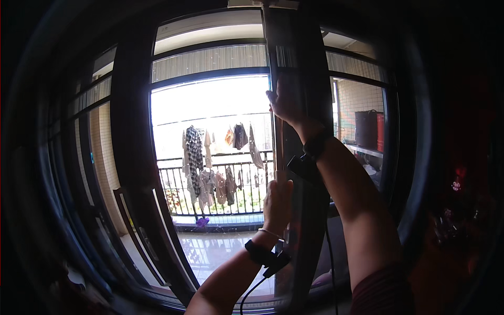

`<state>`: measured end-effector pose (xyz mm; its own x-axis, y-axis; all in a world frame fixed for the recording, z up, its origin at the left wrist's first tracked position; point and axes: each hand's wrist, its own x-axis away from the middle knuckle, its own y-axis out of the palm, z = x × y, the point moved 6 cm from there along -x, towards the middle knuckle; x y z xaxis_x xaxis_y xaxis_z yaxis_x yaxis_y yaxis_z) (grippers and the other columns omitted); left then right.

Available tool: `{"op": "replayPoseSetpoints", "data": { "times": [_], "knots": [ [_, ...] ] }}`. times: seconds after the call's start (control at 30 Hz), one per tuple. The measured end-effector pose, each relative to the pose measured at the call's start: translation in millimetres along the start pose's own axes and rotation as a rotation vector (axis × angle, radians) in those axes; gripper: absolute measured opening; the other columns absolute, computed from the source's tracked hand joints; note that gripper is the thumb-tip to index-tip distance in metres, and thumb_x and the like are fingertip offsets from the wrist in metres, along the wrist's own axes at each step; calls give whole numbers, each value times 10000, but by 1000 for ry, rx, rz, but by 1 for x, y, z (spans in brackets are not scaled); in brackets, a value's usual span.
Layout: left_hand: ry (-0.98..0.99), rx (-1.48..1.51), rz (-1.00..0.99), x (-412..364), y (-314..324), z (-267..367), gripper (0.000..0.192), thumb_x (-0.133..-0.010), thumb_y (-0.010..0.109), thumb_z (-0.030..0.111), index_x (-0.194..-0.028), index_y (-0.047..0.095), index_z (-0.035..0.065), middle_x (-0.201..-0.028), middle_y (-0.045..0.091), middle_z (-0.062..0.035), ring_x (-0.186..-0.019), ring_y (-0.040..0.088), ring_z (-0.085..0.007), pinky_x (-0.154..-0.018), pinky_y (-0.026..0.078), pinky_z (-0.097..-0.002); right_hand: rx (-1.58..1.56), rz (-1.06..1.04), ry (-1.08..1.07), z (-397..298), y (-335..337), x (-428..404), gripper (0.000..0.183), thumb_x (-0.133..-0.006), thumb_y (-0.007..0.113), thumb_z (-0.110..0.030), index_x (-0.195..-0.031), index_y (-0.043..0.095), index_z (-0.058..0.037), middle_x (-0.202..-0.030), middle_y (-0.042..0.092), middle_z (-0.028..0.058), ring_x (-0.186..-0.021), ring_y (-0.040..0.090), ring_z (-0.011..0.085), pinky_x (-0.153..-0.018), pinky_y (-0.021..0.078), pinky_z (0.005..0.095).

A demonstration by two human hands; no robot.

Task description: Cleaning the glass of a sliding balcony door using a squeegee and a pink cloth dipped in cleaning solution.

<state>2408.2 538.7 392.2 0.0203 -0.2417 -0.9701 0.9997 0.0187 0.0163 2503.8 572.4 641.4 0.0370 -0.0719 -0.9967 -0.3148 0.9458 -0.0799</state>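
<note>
A long pole stands nearly upright in front of a dark door frame. At its upper end is a pale crosswise head, cut off by the top of the view, so its exact kind is unclear. My right hand is wrapped around the upper stretch of the pole, its fingers partly in shadow. Lower down, my left hand grips a lighter section of it. The pole's bottom end is lost in the dark. Each wrist wears a black strap with a small device, and a bangle circles my left wrist.
Dark-framed glass doors span the view, with a long handle at left. Beyond the glass are hanging clothes, a balcony railing and a shiny tiled floor. Cables trail from the wrist devices.
</note>
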Motion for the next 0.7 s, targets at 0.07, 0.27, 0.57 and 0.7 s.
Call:
{"op": "replayPoseSetpoints", "data": {
  "times": [0.07, 0.27, 0.57, 0.7],
  "knots": [
    [44, -94, -96, -5, 14, -6, 188, -841, 484, 164, -941, 447, 9, -786, 481, -186, -766, 489, -357, -654, 406, -410, -46, 9, 21, 10, 0, -7, 597, -836, 531, -172, -1298, 218, 41, -1226, 389, 249, -580, 565, 160, -501, 482, 291],
    [-250, 19, -108, -21, 33, -15, 149, -861, 473, 146, -892, 401, 20, -739, 444, -147, -701, 477, -318, -613, 384, -394, 184, -316, -2, -42, -39, -5, 703, -806, 511, -116, -1299, 55, 91, -1168, 381, 355, -1021, 494, 394, -841, 430, 411],
    [-240, -38, -85, 27, 44, -36, 152, -869, 493, 155, -866, 393, 40, -772, 552, -140, -690, 541, -262, -588, 415, -372, 68, -43, -265, -19, -18, 51, 631, -831, 438, -75, -1307, 57, 86, -1317, 203, 323, -1233, 265, 388, -1013, 276, 400],
    [-468, 45, -180, 92, 48, -25, 174, -859, 501, 148, -850, 364, 41, -723, 535, -146, -671, 540, -283, -575, 414, -387, 91, -254, 30, 6, -13, 122, 574, -842, 403, -59, -1302, 97, 94, -1320, 219, 306, -1235, 264, 386, -1022, 261, 397]
  ]
}}
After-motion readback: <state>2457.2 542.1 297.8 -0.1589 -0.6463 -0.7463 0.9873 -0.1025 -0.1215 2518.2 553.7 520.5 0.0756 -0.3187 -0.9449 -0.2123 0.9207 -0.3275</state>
